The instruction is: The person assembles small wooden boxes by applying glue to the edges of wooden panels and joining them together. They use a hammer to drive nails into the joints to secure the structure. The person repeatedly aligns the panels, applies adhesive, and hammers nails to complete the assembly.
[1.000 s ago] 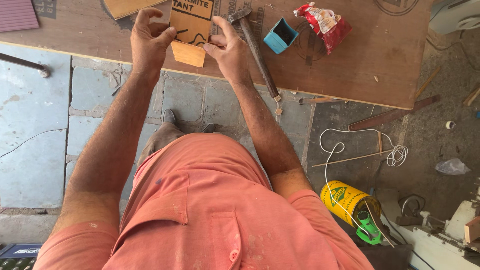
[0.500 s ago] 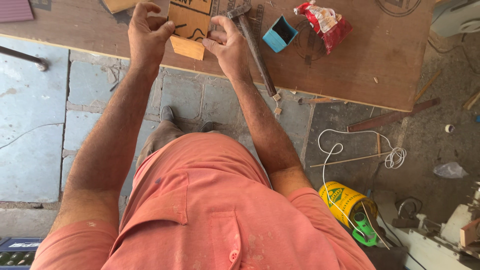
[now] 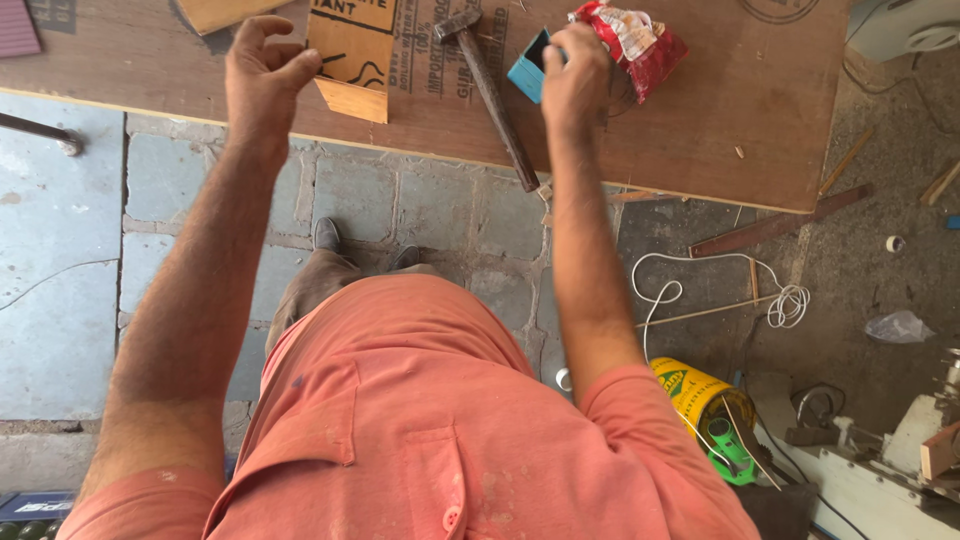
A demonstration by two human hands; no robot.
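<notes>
My left hand (image 3: 262, 75) hovers over the near edge of a plywood sheet (image 3: 700, 130). Its fingers are curled and apart and hold nothing. Just to its right lies a small wooden block (image 3: 350, 55) with black markings. My right hand (image 3: 577, 80) is further right, its back towards me, fingers bent down at a small blue open box (image 3: 526, 70). Those fingertips are hidden. A hammer (image 3: 490, 90) lies slanted between the block and the box. A red packet (image 3: 640, 40) sits just right of my right hand.
The plywood rests over a stone-paved floor (image 3: 60, 300). On the ground at right are a coil of white cord (image 3: 780, 300), a yellow can (image 3: 695, 390), a long wooden strip (image 3: 780, 222) and scraps. A metal rod (image 3: 40, 135) pokes in at left.
Both hands have come off the small wooden block. My right hand has moved right to the blue box, and my left hand has drawn slightly left with its fingers apart.
</notes>
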